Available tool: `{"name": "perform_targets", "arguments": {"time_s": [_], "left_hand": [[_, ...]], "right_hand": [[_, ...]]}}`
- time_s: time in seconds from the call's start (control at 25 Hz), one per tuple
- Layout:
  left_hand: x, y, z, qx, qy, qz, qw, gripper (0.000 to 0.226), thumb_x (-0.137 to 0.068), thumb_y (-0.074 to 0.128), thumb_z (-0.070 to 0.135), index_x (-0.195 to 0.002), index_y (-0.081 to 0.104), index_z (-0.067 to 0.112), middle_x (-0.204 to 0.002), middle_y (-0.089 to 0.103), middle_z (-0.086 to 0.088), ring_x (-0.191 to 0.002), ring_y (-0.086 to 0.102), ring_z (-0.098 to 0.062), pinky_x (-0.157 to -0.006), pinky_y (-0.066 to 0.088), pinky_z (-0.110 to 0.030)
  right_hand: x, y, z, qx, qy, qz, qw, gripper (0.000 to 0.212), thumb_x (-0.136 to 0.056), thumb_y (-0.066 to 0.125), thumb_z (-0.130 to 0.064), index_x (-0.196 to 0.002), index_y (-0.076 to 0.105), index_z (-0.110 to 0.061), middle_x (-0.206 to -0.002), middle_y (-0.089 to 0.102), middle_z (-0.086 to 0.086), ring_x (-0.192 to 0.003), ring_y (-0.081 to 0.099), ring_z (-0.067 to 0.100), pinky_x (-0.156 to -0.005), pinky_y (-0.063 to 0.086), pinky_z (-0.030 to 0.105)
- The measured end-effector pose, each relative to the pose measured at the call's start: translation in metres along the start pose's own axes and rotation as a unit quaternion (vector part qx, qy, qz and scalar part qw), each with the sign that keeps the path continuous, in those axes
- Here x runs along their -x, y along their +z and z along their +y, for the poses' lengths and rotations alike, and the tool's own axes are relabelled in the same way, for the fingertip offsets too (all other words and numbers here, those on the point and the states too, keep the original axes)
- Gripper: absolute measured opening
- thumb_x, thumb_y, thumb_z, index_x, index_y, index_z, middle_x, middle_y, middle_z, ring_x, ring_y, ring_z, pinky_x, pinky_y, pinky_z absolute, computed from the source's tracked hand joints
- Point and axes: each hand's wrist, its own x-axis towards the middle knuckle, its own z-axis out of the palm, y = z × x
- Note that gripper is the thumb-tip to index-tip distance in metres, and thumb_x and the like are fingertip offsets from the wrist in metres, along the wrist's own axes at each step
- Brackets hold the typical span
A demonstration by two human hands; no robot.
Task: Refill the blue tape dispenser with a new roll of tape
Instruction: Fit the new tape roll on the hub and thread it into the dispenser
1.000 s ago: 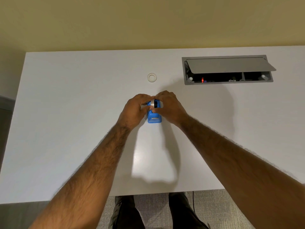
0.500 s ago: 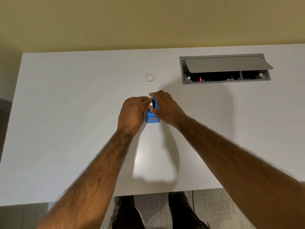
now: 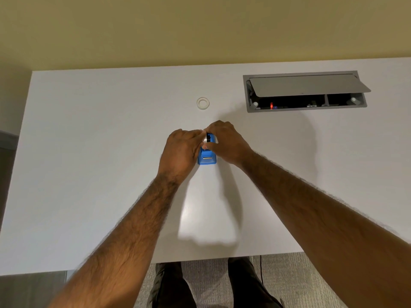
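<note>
The blue tape dispenser (image 3: 207, 158) stands mid-table with its cutter end toward me. My left hand (image 3: 181, 152) curls around its left side, fingertips at the top. From the right, my right hand (image 3: 226, 143) grips the dispenser's upper part, thumb on a roll (image 3: 206, 140) seated in the well. Most of that roll and the dispenser's far end are hidden by my fingers. A second, whitish tape roll (image 3: 203, 103) lies flat on the table beyond my hands.
The white table (image 3: 89, 152) runs to a yellow wall at the back. A grey cable hatch (image 3: 304, 92) with its lid propped open is set into the table at the far right. My legs and carpet show below the near edge.
Both hands have stayed on the dispenser. A second ago a roll showed between my fingertips above it; now it sits lower in the well, with my fingers closed tighter around it.
</note>
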Motion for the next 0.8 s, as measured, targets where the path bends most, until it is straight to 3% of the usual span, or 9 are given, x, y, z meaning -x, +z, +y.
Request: {"name": "perform_targets", "arguments": {"time_s": [0.16, 0.24, 0.36, 0.52, 0.8], "left_hand": [[0.011, 0.006, -0.004, -0.016, 0.006, 0.006, 1.0, 0.033, -0.098, 0.048, 0.022, -0.126, 0.065, 0.019, -0.122, 0.07, 0.003, -0.092, 0.065, -0.021, -0.094, 0.043, -0.034], [0.016, 0.009, -0.004, -0.015, 0.002, 0.014, 1.0, 0.03, -0.096, 0.055, 0.018, -0.123, 0.067, 0.019, -0.125, 0.069, 0.001, -0.094, 0.066, -0.023, -0.098, 0.043, -0.038], [0.016, 0.005, 0.003, 0.024, -0.02, 0.031, 0.999, 0.021, -0.092, 0.06, 0.015, -0.11, 0.072, 0.018, -0.116, 0.072, -0.001, -0.094, 0.066, -0.023, -0.098, 0.045, -0.039], [0.001, -0.003, 0.016, 0.073, -0.093, 0.021, 0.993, 0.013, -0.092, 0.056, 0.02, -0.096, 0.067, 0.014, -0.096, 0.068, -0.003, -0.085, 0.062, -0.022, -0.085, 0.049, -0.04], [-0.025, -0.012, 0.013, 0.08, -0.155, -0.052, 0.983, 0.007, -0.089, 0.058, 0.019, -0.092, 0.064, 0.018, -0.096, 0.065, -0.002, -0.09, 0.06, -0.023, -0.092, 0.044, -0.039]], "right_hand": [[-0.001, 0.002, 0.002, 0.0, 0.003, -0.002, 1.0, 0.032, -0.09, 0.061, -0.03, -0.116, 0.06, -0.012, -0.118, 0.06, 0.006, -0.108, 0.052, 0.02, -0.089, 0.038, 0.026], [-0.003, 0.004, 0.003, 0.006, 0.003, -0.006, 1.0, 0.031, -0.091, 0.059, -0.032, -0.114, 0.06, -0.012, -0.116, 0.061, 0.006, -0.105, 0.054, 0.02, -0.088, 0.038, 0.025], [-0.005, 0.006, 0.004, 0.005, 0.008, -0.008, 1.0, 0.031, -0.091, 0.06, -0.035, -0.112, 0.061, -0.012, -0.113, 0.061, 0.005, -0.103, 0.055, 0.019, -0.087, 0.038, 0.024], [-0.005, 0.005, 0.003, 0.005, 0.004, -0.009, 1.0, 0.027, -0.089, 0.06, -0.035, -0.104, 0.061, -0.012, -0.11, 0.061, 0.004, -0.101, 0.053, 0.02, -0.09, 0.044, 0.031], [-0.006, 0.009, 0.004, 0.02, 0.006, -0.008, 1.0, 0.018, -0.09, 0.058, -0.029, -0.101, 0.062, -0.015, -0.111, 0.062, 0.003, -0.101, 0.055, 0.021, -0.088, 0.046, 0.031]]}}
